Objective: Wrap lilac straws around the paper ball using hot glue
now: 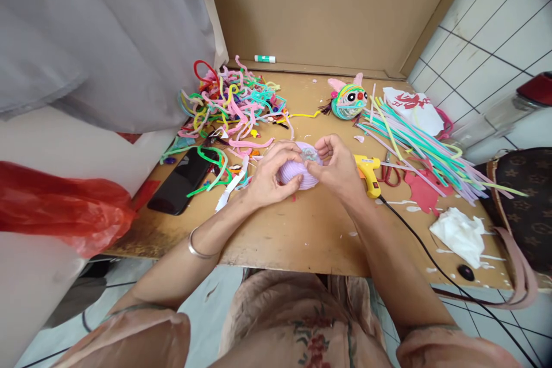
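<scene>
A lilac ball wound with rings of pipe cleaner (298, 177) is held just above the front middle of the table. Its round opening at the top shows a pale, clear inside. My left hand (272, 175) is wrapped round the ball's left side, thumb in front and fingers over the top. On the other side, my right hand (338, 165) has its thumb and fingers closed at the ball's right rim; any loose strand end between them is too small to make out. Right of that hand lies a yellow glue gun (369, 175).
Tangled pipe cleaners (235, 100) are heaped at the back left, near a black phone (179, 181). A finished ball with eyes and ears (348, 102) stands at the back. Straight pipe cleaners (425, 138), scissors (391, 175), crumpled tissue (459, 234) and a brown bag (524, 201) lie right.
</scene>
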Demonstrator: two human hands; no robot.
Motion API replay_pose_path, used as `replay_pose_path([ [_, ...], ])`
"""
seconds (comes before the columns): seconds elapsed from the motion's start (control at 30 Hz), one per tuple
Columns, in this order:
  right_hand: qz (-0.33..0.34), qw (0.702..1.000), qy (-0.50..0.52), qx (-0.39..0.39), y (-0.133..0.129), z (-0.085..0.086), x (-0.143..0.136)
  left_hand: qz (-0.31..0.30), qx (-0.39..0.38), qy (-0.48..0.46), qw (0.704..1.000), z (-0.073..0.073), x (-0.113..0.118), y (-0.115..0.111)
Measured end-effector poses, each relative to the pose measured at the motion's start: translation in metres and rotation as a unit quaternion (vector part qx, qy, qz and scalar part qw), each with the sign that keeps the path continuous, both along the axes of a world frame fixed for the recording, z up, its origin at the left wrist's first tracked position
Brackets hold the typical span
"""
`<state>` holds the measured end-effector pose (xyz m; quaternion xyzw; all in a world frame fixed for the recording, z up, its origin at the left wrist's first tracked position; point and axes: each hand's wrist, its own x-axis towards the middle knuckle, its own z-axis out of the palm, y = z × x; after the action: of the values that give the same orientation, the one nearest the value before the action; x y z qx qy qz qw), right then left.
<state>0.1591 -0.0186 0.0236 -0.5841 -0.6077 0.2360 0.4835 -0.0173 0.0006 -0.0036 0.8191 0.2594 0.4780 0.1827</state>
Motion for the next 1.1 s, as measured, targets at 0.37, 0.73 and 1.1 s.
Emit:
replay_pose_path([
  [0.37, 0.007, 1.000, 0.019, -0.020, 0.001, 0.005, 0.000, 0.008, 0.064, 0.030, 0.997, -0.005, -0.001, 0.005],
  [0.73, 0.033, 0.990, 0.131, -0.044, 0.005, 0.003, 0.012, 0.006, 0.075, 0.014, 0.997, -0.008, -0.002, 0.008],
  [1.1, 0.072, 0.981, 0.167, -0.065, 0.006, -0.020, 0.025, -0.001, 0.056, 0.018, 0.998, -0.007, -0.006, 0.009],
])
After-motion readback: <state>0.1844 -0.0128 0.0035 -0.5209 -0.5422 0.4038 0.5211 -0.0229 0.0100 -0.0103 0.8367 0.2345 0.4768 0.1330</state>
